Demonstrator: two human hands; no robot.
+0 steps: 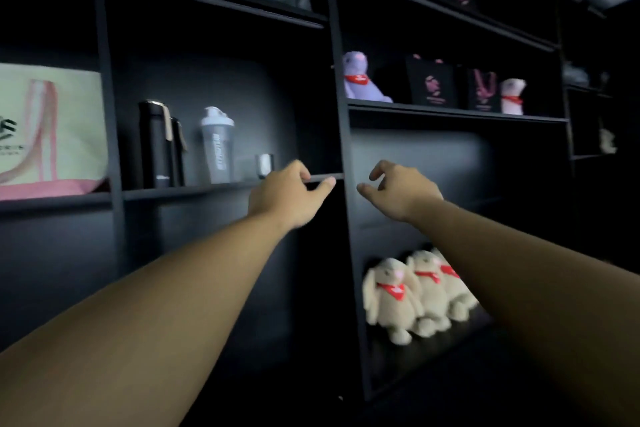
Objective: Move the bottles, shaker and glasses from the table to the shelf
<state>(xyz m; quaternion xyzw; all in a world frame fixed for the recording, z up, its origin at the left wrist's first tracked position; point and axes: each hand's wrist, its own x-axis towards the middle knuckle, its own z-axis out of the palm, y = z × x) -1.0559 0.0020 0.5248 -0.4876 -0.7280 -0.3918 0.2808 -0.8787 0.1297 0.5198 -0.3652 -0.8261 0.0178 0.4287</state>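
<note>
Dim room, black shelf (221, 188) unit filling the view. Both arms reach forward at the level of the middle board.

Left hand (287, 196): fingers loosely curled, thumb stuck out to the right, holding nothing. It sits at the front edge of the board, towards the right end of the centre compartment; contact with the edge cannot be told through the blur.

Right hand (401, 189): fingers bent and parted, thumb pointing left, holding nothing. It hangs in front of the next compartment to the right, just past the upright post (341, 114) that separates the two hands.

Task items, all standing upright on the centre board, left of and behind the left hand:
- two black bottles (161, 146) side by side at the far left, each with a pale strap, one partly behind the other;
- grey shaker (218, 146) with white lid, just right of the bottles;
- glasses (258, 166) right of the shaker, nearest the left hand, blurred; how many cannot be told.

Other contents: cream and pink tote bag (52, 132) in the left compartment; lilac plush (360, 78) and white plush (512, 97) with dark boxes (433, 83) between them, upper right; row of cream plush rabbits (412, 291) with red scarves, lower right, under the right forearm.
</note>
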